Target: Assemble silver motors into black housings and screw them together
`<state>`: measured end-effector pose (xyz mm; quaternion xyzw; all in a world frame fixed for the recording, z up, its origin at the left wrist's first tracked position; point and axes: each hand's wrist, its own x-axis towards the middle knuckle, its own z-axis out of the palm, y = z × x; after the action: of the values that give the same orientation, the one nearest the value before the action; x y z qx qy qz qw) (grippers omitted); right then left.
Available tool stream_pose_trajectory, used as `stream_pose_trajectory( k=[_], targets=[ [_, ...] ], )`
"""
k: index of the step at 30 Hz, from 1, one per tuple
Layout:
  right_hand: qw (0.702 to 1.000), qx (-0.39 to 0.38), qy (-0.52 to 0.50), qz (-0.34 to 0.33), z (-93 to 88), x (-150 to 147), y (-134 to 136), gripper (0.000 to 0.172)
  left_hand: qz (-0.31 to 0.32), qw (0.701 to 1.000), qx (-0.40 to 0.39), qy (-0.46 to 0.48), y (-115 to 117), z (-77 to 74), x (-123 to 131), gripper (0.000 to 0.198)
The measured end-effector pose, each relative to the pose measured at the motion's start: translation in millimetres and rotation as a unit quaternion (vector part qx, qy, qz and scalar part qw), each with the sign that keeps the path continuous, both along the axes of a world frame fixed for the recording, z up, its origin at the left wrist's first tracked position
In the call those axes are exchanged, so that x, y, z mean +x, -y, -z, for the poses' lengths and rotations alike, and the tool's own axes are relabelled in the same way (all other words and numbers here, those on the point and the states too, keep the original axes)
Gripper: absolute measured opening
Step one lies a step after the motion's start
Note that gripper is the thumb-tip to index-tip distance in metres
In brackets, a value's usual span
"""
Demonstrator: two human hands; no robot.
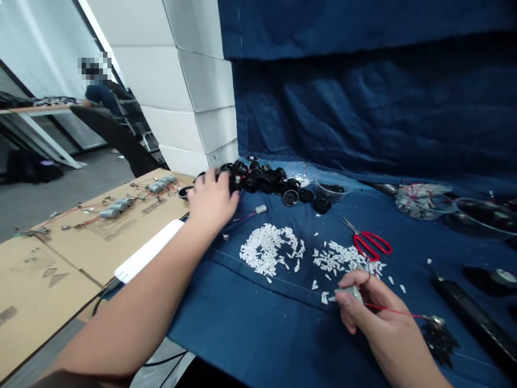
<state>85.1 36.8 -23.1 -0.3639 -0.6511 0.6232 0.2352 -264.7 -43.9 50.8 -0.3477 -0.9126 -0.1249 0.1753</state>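
My left hand [212,199] reaches to the left end of a heap of black round plastic housings [264,182]. Its fingers are stretched and slightly spread, a bit blurred, and I cannot tell if the tips touch a housing. My right hand [369,304] pinches a small silver motor [352,292] between thumb and fingers. A red wire [398,311] trails from it to a little metal part [436,321] beside a dark pile of small pieces [440,344]. White plastic pieces lie close by in two piles, one in the middle [262,250] and one [337,257] behind my right hand.
Red-handled scissors [369,243] lie behind the right hand. Another motor [260,209] rests on the blue cloth [250,307]. Clear bowls [333,188] stand at the back, white boxes [173,81] at back left. Wired motors [117,207] lie on cardboard [52,280]. A person [100,89] sits far off.
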Motion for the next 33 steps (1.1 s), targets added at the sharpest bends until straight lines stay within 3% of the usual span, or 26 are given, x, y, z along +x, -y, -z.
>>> stream_pose_trajectory(
  k=[4,8,16,20,25,29,31,33],
  targets=[
    [0.999,0.016,0.01,0.026,8.2,2.9,-11.5,0.044,-0.069,0.992,-0.074,0.077,15.7,10.5,-47.8,0.059],
    [0.999,0.019,0.015,0.022,11.5,2.2,-11.6,0.045,-0.083,0.982,-0.124,0.118,22.9,20.2,-73.9,0.049],
    [0.999,0.013,0.016,0.027,6.7,2.0,-11.3,0.046,-0.088,0.973,-0.145,0.154,18.0,25.0,-84.1,0.044],
    [0.999,0.017,0.012,0.036,0.6,1.3,-9.9,0.047,-0.09,0.976,-0.115,0.159,20.5,18.0,-80.5,0.052],
    [0.999,0.015,-0.002,0.039,-6.0,-0.2,-7.1,0.047,-0.083,0.984,-0.016,0.16,19.3,-7.9,-55.3,0.056],
    [0.999,-0.023,-0.023,0.036,-4.3,-3.7,-6.3,0.048,0.013,0.97,0.089,0.226,2.3,-18.4,-4.6,0.051],
    [0.997,-0.043,-0.049,0.038,-2.5,-5.6,-5.9,0.047,0.095,0.936,0.123,0.316,-6.3,-13.9,28.3,0.05],
    [0.994,-0.063,-0.078,0.046,-2.0,-6.8,-5.5,0.045,0.168,0.867,0.128,0.451,-10.9,-4.6,60.6,0.048]
  ],
)
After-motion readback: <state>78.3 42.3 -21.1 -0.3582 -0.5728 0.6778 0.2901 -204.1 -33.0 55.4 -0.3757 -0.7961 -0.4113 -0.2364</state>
